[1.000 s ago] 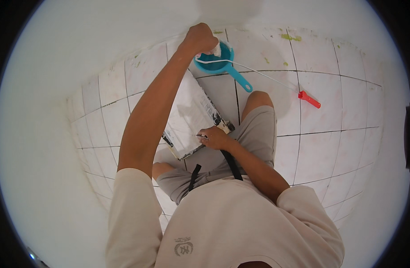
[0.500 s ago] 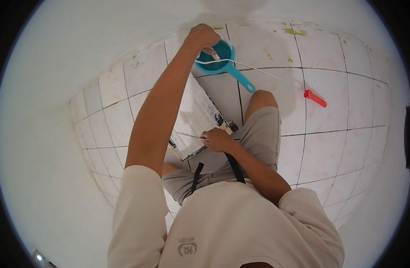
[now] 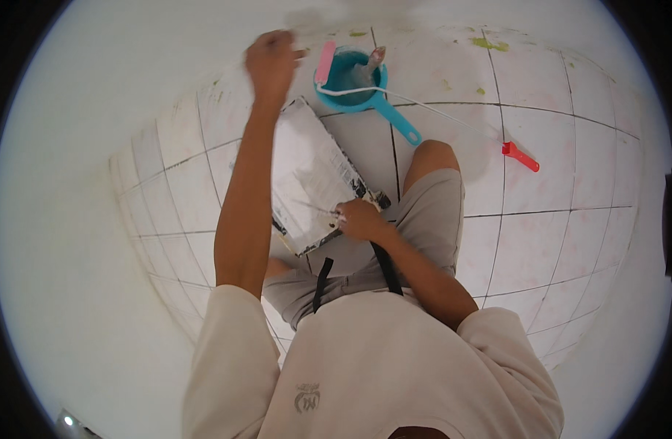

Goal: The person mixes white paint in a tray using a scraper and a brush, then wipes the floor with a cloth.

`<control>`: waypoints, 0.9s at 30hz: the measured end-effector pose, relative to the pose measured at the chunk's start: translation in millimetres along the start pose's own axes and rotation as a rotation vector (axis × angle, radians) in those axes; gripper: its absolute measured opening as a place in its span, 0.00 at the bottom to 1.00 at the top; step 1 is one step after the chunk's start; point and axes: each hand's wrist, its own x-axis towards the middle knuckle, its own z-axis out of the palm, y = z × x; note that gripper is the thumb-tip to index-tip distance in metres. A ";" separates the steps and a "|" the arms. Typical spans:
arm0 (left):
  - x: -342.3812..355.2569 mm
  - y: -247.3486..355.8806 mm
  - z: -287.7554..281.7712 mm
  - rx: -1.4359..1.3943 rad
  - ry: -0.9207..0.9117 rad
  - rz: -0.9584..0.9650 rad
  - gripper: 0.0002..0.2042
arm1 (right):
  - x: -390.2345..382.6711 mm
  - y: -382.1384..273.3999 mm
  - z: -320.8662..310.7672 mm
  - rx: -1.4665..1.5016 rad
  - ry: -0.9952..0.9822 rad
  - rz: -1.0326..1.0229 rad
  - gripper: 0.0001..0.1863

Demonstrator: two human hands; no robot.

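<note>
My left hand [image 3: 272, 64] is raised to the left of the blue dipper [image 3: 411, 133], smeared by motion, so its fingers cannot be read. A paint brush [image 3: 374, 62] stands tilted inside the dipper. Across the dipper's left rim lies a paint roller with a pink sleeve [image 3: 325, 62], a white wire frame and a red handle [image 3: 522, 158] reaching out to the right. My right hand [image 3: 360, 219] is closed around a thin grey tool [image 3: 314, 208], its kind unclear, over the paint-stained white tray [image 3: 295, 157] between my legs.
White floor tiles [image 3: 537, 175] with dark joints spread around me, stained yellow-green [image 3: 489, 44] near the far wall. White walls [image 3: 65, 219] curve around the floor. My bent knee [image 3: 432, 157] is close to the dipper's handle.
My left hand has left the dipper, moving left and up, and the brush now stands in it by itself. The pink roller sleeve has come into sight. My right hand has hardly moved.
</note>
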 end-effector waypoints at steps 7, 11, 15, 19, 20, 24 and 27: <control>-124.8 -223.2 -217.0 0.418 0.722 -0.380 0.23 | 9.8 -2.7 -1.6 0.021 0.345 0.177 0.14; -205.1 -318.1 -224.4 -0.037 0.584 -0.992 0.34 | 10.7 4.6 4.1 -0.428 0.822 0.051 0.18; -250.1 -330.6 -200.5 -0.529 0.319 -0.998 0.41 | 21.1 22.5 12.9 -0.445 0.885 0.020 0.16; -262.0 -318.5 -169.8 -0.317 0.533 -0.806 0.41 | 28.6 21.8 13.0 -0.203 0.670 0.267 0.14; -264.8 -318.5 -173.9 -0.328 0.544 -0.816 0.41 | 29.5 20.2 12.8 -0.215 0.679 0.267 0.13; -264.0 -313.4 -177.9 -0.307 0.378 -0.892 0.47 | 32.7 23.0 0.9 -0.188 0.641 0.216 0.12; -260.4 -314.8 -186.4 -0.248 0.464 -0.930 0.39 | 38.2 11.9 -0.8 -0.130 0.564 0.284 0.12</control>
